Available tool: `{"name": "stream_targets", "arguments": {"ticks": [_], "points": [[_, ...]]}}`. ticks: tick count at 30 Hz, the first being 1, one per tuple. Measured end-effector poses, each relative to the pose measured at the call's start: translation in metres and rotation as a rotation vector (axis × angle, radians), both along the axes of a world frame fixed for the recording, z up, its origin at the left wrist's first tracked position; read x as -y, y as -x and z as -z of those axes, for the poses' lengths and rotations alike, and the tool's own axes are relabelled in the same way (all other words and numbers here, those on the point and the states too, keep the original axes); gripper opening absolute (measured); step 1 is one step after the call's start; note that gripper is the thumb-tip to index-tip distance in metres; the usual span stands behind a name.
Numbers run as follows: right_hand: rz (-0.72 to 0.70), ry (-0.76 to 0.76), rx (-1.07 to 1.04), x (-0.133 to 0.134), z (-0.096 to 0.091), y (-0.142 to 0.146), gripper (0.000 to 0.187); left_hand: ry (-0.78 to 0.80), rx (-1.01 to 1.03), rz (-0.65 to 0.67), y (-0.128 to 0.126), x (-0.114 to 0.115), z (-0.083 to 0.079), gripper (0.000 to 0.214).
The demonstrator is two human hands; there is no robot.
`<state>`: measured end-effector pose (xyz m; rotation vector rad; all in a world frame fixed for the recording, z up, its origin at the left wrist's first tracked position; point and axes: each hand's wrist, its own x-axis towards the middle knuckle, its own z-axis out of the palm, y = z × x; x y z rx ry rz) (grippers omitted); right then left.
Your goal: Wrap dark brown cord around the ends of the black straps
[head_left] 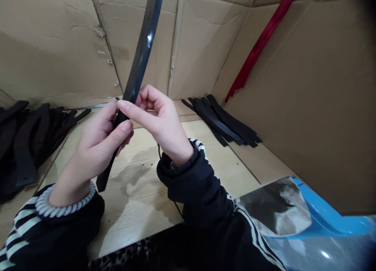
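A long black strip (141, 53), glossy along its upper part, runs from the top of the head view down over the wooden board. My left hand (98, 140) is closed round its lower part, thumb on the front. Just above, my right hand (163, 118) pinches the same strip, its thumb lying across the front face and its other fingers curled behind. The strip's lower end hangs free below my left hand, slanting to the left. Both hands are close together, over the middle of the board.
A heap of black strips (32, 134) lies at the left. Several more strips (221, 120) lie at the back right by the cardboard wall (320, 106). A red strap (261, 44) hangs against that wall. At lower right is a blue plastic container (329, 216) with clear plastic.
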<state>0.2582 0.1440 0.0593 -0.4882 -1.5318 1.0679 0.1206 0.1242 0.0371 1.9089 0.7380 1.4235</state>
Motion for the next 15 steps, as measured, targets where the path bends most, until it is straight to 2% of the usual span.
{"name": "stream_targets", "arguments": {"ticks": [4,6,10,13,15], "points": [[-0.037,-0.012,-0.029,-0.001,0.001,0.0,0.014,-0.093,-0.082,-0.184,-0.002,0.003,0.001,0.021],[-0.045,-0.033,-0.038,0.001,0.001,0.0,0.01,-0.123,-0.059,-0.208,-0.005,0.006,-0.001,0.021],[0.003,0.003,0.028,0.01,0.0,0.0,0.02,-0.026,0.053,-0.046,-0.01,0.01,-0.007,0.016],[0.067,0.004,0.01,0.014,0.0,0.002,0.023,0.167,0.07,0.047,-0.01,0.01,-0.008,0.035],[0.116,0.001,-0.006,0.014,0.0,0.004,0.024,0.247,0.063,0.039,-0.009,0.009,-0.008,0.047]]}}
